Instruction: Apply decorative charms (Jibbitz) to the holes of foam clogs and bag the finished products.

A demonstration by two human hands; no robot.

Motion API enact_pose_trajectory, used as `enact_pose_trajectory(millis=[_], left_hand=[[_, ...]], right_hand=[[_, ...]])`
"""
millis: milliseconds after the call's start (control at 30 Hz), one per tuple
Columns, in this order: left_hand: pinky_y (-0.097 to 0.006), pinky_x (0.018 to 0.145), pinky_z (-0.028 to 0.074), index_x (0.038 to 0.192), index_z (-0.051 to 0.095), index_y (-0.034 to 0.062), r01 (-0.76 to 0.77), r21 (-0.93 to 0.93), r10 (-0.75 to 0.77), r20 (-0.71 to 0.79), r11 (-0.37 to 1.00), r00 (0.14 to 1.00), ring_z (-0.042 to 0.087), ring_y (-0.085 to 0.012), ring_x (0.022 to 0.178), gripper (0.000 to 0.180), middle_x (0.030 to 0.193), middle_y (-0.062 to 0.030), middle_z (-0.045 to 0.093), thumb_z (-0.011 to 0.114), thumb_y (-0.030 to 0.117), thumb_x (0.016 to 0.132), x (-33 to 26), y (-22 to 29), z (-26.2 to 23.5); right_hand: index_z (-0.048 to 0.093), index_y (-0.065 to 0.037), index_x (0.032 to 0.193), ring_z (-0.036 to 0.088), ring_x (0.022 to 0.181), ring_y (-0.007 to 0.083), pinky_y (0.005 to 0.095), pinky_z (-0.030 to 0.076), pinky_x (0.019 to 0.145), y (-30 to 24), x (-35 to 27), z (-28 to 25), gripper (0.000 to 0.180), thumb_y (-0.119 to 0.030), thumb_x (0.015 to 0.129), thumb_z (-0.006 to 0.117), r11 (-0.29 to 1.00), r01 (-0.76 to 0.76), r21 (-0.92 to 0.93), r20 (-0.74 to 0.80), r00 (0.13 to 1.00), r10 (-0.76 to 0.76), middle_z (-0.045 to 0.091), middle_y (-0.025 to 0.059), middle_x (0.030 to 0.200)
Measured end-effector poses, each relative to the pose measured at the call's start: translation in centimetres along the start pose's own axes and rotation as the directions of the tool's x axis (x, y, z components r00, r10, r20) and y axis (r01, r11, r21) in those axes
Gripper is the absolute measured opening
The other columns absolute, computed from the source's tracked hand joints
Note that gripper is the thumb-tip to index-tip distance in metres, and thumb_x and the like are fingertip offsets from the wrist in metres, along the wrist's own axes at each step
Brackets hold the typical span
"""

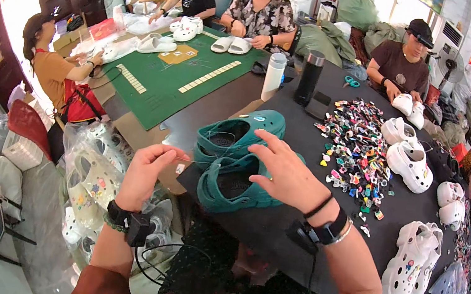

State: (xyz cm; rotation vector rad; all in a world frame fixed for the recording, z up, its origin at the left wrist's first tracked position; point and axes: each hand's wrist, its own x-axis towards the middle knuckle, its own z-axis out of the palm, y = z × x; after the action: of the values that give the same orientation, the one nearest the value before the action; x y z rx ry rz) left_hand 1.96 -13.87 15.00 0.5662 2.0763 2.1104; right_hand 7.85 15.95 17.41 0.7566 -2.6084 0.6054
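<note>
Teal foam clogs (233, 159) lie at the dark counter (272, 223)'s near edge; our right hand (284, 174) hovers spread above them, our left hand (146, 169) pinches a small charm (180, 169), seemingly for pressing in.

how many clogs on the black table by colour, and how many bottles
Teal clogs: 2
White clogs: 9 that show, though some overlap
Bottles, one white and one black: 2
Total: 13
</note>
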Motion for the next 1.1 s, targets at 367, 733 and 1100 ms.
enact_pose_trajectory(millis=[367,733,1100], left_hand=[[-0.028,0.085,0.049,0.107,0.065,-0.0036,0.008,-0.002,-0.009,-0.064,1.000,0.998,0.066,-0.0158,0.089,0.023,0.093,-0.0099,0.071,0.054,0.014,0.098,-2.6,-1.4,-0.8],[-0.028,0.085,0.048,0.106,0.065,-0.0030,-0.140,-0.007,0.134,-0.238,0.990,0.962,0.064,-0.0144,0.086,0.023,0.089,-0.0083,0.069,0.053,0.014,0.099,-2.6,-1.0,-0.8],[-0.029,0.085,0.048,0.130,0.049,-0.0001,-0.181,0.013,0.177,-0.298,0.983,0.938,0.062,-0.0151,0.090,0.031,0.107,-0.0104,0.062,0.049,0.011,0.101,-1.9,-1.1,2.2]], right_hand=[[0.056,-0.002,0.111,0.060,0.096,0.0353,0.0437,0.053,0.081,2.7,4.9,4.8,0.045,-0.001,0.069,0.071,0.962,-0.037,-0.272,0.240,0.965,0.105,0.055,0.0139,0.109],[0.057,-0.005,0.091,0.060,0.087,0.0349,0.0457,0.052,0.074,1.5,3.0,4.4,0.020,-0.005,0.074,0.067,0.918,-0.203,-0.342,0.072,0.968,0.241,0.054,0.0139,0.096],[0.062,-0.008,0.081,0.063,0.081,0.0325,0.0428,0.051,0.068,3.9,2.0,3.7,0.007,-0.007,0.078,0.057,0.897,-0.179,-0.405,-0.001,0.981,0.195,0.060,0.0112,0.086]])
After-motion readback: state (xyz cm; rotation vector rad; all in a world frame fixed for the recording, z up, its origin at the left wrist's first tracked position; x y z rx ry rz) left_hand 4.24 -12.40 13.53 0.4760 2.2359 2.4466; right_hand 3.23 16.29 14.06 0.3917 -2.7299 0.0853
